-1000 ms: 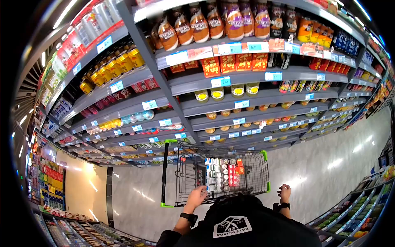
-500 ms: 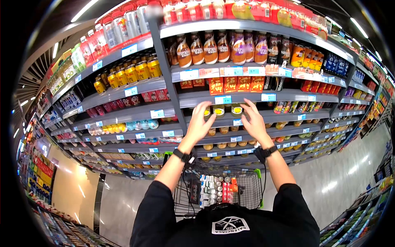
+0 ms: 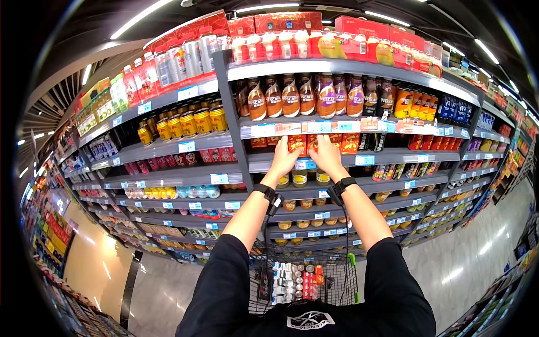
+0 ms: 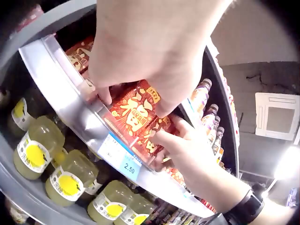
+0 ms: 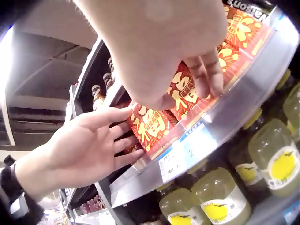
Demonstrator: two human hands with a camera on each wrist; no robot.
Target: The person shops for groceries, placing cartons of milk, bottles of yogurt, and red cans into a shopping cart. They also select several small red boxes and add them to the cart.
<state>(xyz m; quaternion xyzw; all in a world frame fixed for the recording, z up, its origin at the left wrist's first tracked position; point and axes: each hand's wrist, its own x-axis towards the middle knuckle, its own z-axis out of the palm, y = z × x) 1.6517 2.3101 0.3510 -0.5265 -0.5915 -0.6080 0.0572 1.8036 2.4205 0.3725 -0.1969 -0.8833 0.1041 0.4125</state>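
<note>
Both hands are at a row of red boxes with gold characters, on the shelf under the coffee bottles. My left hand (image 3: pixel 284 158) has its fingers at one side of a red box (image 4: pixel 135 110) and its thumb at the other. Beside it, my right hand (image 3: pixel 329 156) grips the neighbouring red box (image 5: pixel 185 92), with its fingers along the far side. The boxes stand upright behind a clear front strip. In the right wrist view the fingers of my left hand (image 5: pixel 86 145) reach along the left box's side. The backs of the boxes are hidden.
Coffee bottles (image 3: pixel 289 96) stand on the shelf above, and bottles with yellow labels (image 3: pixel 300 178) below. A wire shopping cart (image 3: pixel 352 281) stands against my body, holding packs of cans (image 3: pixel 288 282). Price tags line the shelf edges.
Both hands have risen from beside the cart to the shelf, passing in front of the yellow-label bottles, and now hold red boxes. The head view has tilted up, showing more of the top shelf.
</note>
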